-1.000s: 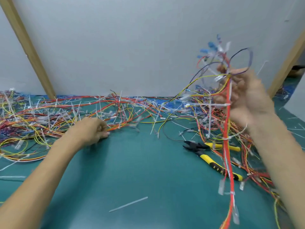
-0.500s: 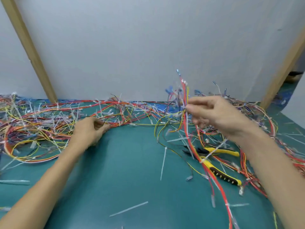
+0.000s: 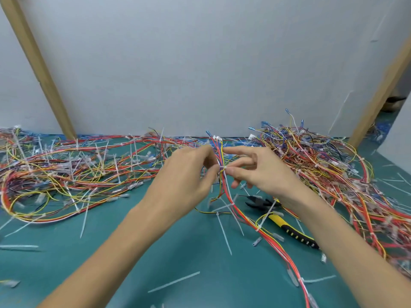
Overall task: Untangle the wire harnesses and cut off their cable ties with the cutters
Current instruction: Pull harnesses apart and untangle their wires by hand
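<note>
Head view, with a wire harness (image 3: 231,203) pinched from both sides at its white cable tie (image 3: 223,167) by left hand (image 3: 186,174) and right hand (image 3: 255,172) above the green mat (image 3: 155,252): hold firm with the left, fetch the cutters (image 3: 289,227) lying near the right wrist, snip only plastic.

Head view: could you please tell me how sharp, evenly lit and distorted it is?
Head view: soft even light, no glare, faint shadows on the green mat. Head view: left post and right post lean outward, likely wide-angle distortion. Head view: left hand, right hand and the wire harness they pinch look sharp; left wire pile smeared.
</note>
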{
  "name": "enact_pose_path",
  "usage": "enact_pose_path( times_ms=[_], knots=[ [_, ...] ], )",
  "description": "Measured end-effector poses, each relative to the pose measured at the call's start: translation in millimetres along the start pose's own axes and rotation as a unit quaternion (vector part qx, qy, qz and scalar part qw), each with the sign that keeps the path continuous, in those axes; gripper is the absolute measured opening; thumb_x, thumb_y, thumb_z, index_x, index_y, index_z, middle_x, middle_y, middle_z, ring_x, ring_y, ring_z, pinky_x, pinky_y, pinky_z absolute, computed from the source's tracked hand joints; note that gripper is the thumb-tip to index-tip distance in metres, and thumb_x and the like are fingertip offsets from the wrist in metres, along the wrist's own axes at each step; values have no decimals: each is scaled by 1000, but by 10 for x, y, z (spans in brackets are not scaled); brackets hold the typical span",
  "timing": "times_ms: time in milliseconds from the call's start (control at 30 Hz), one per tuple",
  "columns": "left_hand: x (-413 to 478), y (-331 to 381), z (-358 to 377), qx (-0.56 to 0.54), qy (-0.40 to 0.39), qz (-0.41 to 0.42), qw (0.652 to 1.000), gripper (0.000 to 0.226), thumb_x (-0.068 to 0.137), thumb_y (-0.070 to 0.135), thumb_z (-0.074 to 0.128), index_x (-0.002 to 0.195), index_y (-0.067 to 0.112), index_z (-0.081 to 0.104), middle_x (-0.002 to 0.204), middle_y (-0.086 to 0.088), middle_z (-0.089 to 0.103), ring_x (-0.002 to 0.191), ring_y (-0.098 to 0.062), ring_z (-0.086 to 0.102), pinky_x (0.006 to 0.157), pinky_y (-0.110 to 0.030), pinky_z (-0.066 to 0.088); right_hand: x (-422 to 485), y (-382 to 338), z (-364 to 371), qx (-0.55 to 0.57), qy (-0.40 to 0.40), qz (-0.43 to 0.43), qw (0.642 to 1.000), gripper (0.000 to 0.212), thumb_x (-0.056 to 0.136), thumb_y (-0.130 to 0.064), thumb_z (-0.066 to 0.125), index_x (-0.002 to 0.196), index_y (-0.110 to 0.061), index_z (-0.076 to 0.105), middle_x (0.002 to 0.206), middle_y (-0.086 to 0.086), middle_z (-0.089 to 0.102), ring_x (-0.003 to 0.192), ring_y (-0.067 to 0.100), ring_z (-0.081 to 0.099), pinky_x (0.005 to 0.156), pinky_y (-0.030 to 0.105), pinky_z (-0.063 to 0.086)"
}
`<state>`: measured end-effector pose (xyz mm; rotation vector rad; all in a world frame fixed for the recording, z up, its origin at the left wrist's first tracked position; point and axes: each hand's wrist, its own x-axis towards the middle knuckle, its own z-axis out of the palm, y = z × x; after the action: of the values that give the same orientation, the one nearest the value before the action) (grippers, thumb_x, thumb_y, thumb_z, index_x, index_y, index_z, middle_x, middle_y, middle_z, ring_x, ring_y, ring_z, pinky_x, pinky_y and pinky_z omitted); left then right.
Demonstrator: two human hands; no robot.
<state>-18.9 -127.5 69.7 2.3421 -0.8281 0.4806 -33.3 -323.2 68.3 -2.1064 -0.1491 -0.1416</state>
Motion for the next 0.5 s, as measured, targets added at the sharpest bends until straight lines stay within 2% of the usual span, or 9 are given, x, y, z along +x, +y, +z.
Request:
enact_pose_path(
  times_ms=[67,133,167,233,333,400,433,500],
  knots=[
    [0,-75,29,-22,-20,-41,999,11,94,38,64,97,30,69,81,19,68,73,-2,55,75,-25,45,-1,-10,3,-6,-1,-10,1000,45,92,-11,70,134,-24,59,90,-7,78,68,15,74,57,16,46],
    [-4,-112,71,-60,-11,-71,996,10,92,38,68,96,31,74,73,24,67,70,-6,57,67,-14,43,-8,-30,19,-35,-2,-25,999,44,92,-11,70,131,-30,59,88,-9,78,68,14,75,63,8,43],
    [-4,-121,90,-79,-11,-83,993,8,91,36,69,94,33,76,66,26,64,67,-9,55,64,-13,41,-18,-41,28,-52,1,-32,998,44,91,-12,71,129,-32,59,86,-11,78,68,13,75,65,10,44],
    [-5,-150,127,-124,-33,-112,985,11,92,40,67,88,38,77,55,17,54,59,-12,42,56,-19,33,-41,-57,46,-89,12,-46,995,41,91,-15,71,123,-36,59,83,-15,77,67,9,74,73,22,48],
    [-10,-171,176,-183,-46,-161,969,18,87,54,67,81,41,78,63,-5,47,62,-17,39,59,-31,29,-83,-90,95,-120,20,-61,991,31,89,-21,74,111,-35,57,79,-18,76,65,3,72,86,31,53],
    [-21,-159,214,-182,-28,-166,969,20,85,52,71,80,35,78,65,2,63,65,-14,54,63,-28,38,-102,-115,135,-122,24,-65,990,28,88,-23,75,101,-32,52,78,-16,76,64,2,72,85,30,53],
    [-22,-151,224,-175,-20,-165,970,18,85,48,72,81,32,79,69,10,69,71,-6,62,68,-25,43,-104,-127,144,-124,27,-62,990,27,88,-22,75,97,-30,52,77,-15,76,63,2,72,83,29,54],
    [-12,-144,235,-161,-7,-155,975,14,87,40,72,82,29,79,77,18,73,81,6,64,72,-19,44,-105,-148,136,-128,30,-46,990,21,88,-21,75,90,-26,55,74,-11,76,60,4,71,74,26,53]
  ],
)
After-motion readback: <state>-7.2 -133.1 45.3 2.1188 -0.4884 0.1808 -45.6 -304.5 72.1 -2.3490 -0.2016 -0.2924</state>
